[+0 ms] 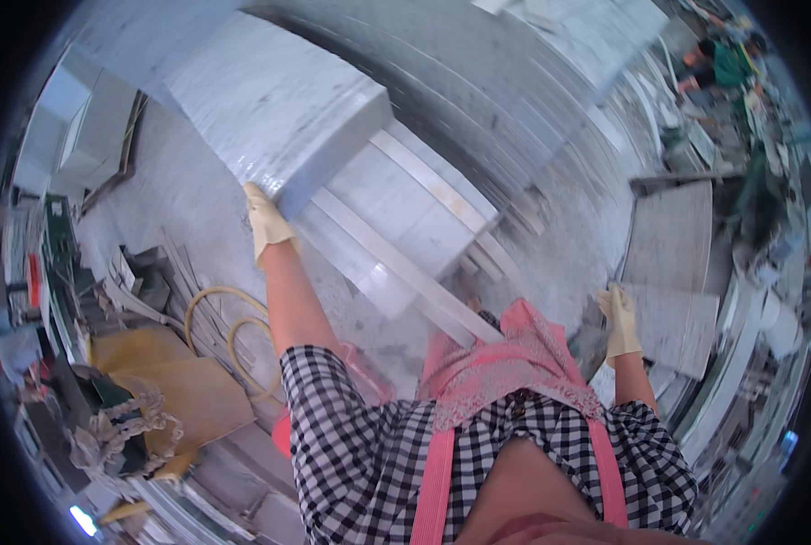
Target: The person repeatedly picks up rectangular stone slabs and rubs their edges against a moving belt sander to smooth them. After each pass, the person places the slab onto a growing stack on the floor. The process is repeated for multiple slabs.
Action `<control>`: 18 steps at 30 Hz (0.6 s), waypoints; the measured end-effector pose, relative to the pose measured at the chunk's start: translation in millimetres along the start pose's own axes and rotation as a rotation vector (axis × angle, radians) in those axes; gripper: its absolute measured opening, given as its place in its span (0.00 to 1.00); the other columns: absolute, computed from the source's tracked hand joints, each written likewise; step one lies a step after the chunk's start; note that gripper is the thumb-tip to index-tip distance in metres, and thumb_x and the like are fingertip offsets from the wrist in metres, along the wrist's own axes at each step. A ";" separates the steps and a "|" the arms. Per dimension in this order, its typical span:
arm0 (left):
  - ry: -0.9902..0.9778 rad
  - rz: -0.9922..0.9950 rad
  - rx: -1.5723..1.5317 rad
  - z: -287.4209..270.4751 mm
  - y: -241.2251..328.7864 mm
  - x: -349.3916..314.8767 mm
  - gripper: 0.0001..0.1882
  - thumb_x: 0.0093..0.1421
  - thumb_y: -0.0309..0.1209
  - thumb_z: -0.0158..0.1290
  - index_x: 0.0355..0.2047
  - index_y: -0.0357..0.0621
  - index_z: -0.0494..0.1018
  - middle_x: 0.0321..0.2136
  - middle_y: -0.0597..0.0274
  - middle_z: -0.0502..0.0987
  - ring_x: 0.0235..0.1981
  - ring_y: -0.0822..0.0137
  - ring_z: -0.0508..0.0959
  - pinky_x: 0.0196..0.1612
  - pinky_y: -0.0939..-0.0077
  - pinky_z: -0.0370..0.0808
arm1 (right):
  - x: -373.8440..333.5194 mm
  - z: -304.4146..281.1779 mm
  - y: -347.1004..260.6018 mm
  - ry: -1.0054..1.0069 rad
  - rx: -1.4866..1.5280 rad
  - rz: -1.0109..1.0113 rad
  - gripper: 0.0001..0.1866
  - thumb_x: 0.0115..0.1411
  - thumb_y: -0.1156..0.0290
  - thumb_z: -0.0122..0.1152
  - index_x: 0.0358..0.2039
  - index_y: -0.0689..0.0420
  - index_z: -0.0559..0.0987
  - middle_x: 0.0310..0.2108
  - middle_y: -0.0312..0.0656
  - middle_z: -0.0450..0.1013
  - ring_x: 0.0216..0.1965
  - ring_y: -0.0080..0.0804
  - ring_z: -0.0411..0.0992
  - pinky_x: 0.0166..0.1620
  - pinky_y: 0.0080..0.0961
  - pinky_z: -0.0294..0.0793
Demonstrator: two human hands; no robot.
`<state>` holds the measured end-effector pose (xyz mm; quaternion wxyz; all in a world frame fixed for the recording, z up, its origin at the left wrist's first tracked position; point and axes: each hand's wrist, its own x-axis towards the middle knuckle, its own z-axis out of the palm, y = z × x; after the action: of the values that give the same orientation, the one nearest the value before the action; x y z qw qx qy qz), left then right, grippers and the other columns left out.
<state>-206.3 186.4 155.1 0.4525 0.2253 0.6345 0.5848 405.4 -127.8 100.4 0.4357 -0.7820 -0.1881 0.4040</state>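
Note:
A stack of pale grey, veined stone slabs lies ahead of me, left of the middle. My left hand, in a cream rubber glove, is closed on the stack's near left corner. My right hand, in a matching glove, is held out to the right beside a grey flat panel. Its thumb stands a little apart from the fingers, and I see nothing held in it. Two light strips stretch from under the stack toward my pink apron, across a lower pale block.
Behind the stack stands a row of large slabs, smeared by motion. A yellow hose coils at the left near a tan sheet. Pale blocks stand far left. At the far right, a person in green is bent low.

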 end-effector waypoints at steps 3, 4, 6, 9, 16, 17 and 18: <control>0.037 -0.018 0.235 -22.1 -29.9 24.3 0.35 0.73 0.52 0.31 0.68 0.37 0.53 0.68 0.53 0.58 0.65 0.58 0.62 0.67 0.63 0.59 | -28.2 -98.1 65.4 0.067 -0.195 0.167 0.24 0.64 0.56 0.58 0.50 0.65 0.76 0.35 0.44 0.80 0.34 0.29 0.78 0.37 0.22 0.76; -0.063 0.215 0.426 -27.8 -49.0 19.8 0.34 0.73 0.50 0.33 0.68 0.37 0.53 0.68 0.50 0.57 0.67 0.56 0.60 0.68 0.60 0.58 | -40.1 -127.4 75.8 0.111 -0.302 0.288 0.24 0.63 0.56 0.59 0.48 0.65 0.77 0.33 0.43 0.80 0.32 0.29 0.78 0.35 0.21 0.75; 0.066 0.199 0.601 -14.8 -75.9 -3.1 0.33 0.72 0.49 0.34 0.67 0.36 0.54 0.66 0.50 0.58 0.64 0.57 0.61 0.66 0.61 0.59 | -27.3 -180.0 68.0 0.135 -0.677 0.170 0.26 0.61 0.50 0.56 0.42 0.64 0.82 0.29 0.47 0.80 0.30 0.32 0.78 0.34 0.30 0.75; -0.113 0.385 0.638 66.5 -99.3 -70.6 0.31 0.71 0.48 0.36 0.64 0.36 0.56 0.63 0.50 0.60 0.61 0.57 0.62 0.63 0.62 0.61 | -47.6 -207.6 80.9 0.131 -0.740 0.202 0.24 0.58 0.50 0.53 0.38 0.60 0.83 0.29 0.45 0.80 0.34 0.32 0.77 0.42 0.34 0.73; -0.639 0.430 0.685 257.1 -115.9 -318.3 0.27 0.70 0.46 0.41 0.58 0.35 0.61 0.55 0.50 0.65 0.53 0.58 0.66 0.56 0.64 0.65 | -64.2 -321.8 91.4 0.197 -0.679 -0.037 0.23 0.57 0.52 0.51 0.39 0.58 0.82 0.38 0.49 0.80 0.41 0.42 0.78 0.47 0.38 0.74; -0.703 0.433 0.701 276.1 -118.4 -349.3 0.27 0.69 0.45 0.41 0.57 0.34 0.61 0.54 0.50 0.65 0.52 0.58 0.66 0.56 0.64 0.65 | -66.8 -338.7 93.6 0.131 -0.643 0.001 0.24 0.57 0.52 0.51 0.39 0.59 0.82 0.38 0.50 0.80 0.40 0.42 0.78 0.47 0.38 0.74; -0.769 0.441 0.709 295.1 -120.6 -381.0 0.26 0.69 0.45 0.42 0.56 0.34 0.62 0.53 0.50 0.66 0.51 0.58 0.67 0.55 0.64 0.66 | -73.9 -353.8 96.2 0.061 -0.609 -0.004 0.24 0.57 0.51 0.51 0.39 0.59 0.82 0.37 0.50 0.80 0.40 0.42 0.78 0.46 0.39 0.74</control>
<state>256.5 8.7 186.8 0.4146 0.6875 0.5196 0.2924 636.8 -415.7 158.8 0.1873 -0.8881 -0.2889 0.3045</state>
